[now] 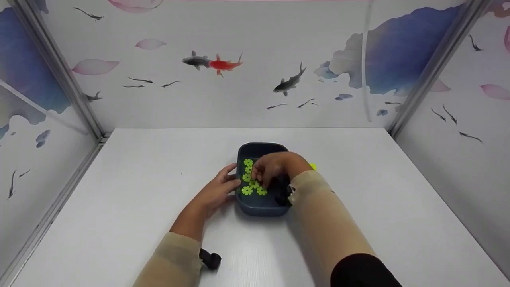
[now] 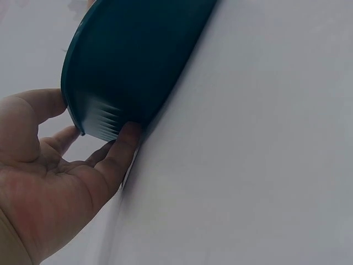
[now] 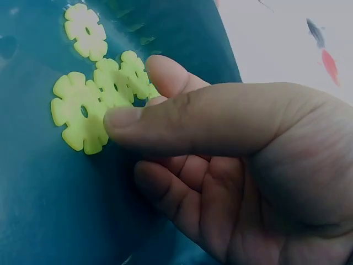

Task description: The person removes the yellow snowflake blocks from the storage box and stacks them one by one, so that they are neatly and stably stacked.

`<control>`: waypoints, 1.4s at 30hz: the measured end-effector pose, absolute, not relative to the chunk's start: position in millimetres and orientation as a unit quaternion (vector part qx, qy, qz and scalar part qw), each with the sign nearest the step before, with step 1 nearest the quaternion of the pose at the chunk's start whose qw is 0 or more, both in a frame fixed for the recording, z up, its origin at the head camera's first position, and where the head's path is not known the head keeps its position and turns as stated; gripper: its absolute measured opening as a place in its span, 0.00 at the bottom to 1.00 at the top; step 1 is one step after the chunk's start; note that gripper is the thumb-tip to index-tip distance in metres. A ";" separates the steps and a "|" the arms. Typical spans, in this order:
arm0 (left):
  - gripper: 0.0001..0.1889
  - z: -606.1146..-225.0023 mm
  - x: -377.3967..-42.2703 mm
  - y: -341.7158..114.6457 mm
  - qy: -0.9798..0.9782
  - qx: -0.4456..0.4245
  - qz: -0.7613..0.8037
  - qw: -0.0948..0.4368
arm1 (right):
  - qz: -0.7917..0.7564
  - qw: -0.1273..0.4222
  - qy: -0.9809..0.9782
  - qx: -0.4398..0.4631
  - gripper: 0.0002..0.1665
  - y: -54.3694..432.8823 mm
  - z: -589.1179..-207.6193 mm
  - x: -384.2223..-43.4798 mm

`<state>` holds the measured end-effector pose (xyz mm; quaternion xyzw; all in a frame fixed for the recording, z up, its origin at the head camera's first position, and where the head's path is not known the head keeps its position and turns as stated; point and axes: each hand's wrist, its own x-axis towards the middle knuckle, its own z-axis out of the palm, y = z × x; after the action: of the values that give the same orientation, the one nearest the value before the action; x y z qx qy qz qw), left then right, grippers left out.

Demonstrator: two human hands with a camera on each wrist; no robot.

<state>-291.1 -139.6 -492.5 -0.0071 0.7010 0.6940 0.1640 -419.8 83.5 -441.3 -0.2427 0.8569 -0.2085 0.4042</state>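
Sleeve (image 1: 328,223): lower right;
Right hand (image 1: 277,164): curled, pinch unclear;
Discs (image 1: 244,190): centre, left of my right hand, the nearer one;
Left hand (image 1: 216,189): relaxed against the tray (image 1: 263,210)'s left wall.

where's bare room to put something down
Bare white table lies between the left hand and left wall, and from the right sleeve to the right wall, except a yellow piece beside the sleeve. Crowded: the blue tub, where the right hand is among yellow-green discs.
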 end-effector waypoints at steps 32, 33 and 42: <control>0.35 -490.0 -288.9 -138.5 0.698 -0.007 0.695 0.169 | -0.185 0.378 0.877 -0.231 0.18 82.6 -441.8 -413.8; 0.35 -490.2 -289.0 -138.5 0.699 -0.007 0.695 0.169 | -0.183 0.376 0.878 -0.232 0.18 82.6 -441.5 -413.4; 0.35 -490.3 -290.2 -139.4 0.696 -0.005 0.698 0.169 | -0.173 0.361 0.890 -0.216 0.17 80.4 -440.9 -410.8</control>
<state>-290.2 -139.4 -490.3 -0.0046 0.6956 0.6982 0.1689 -410.8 80.4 -440.9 -0.2160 0.8905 -0.1728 0.3613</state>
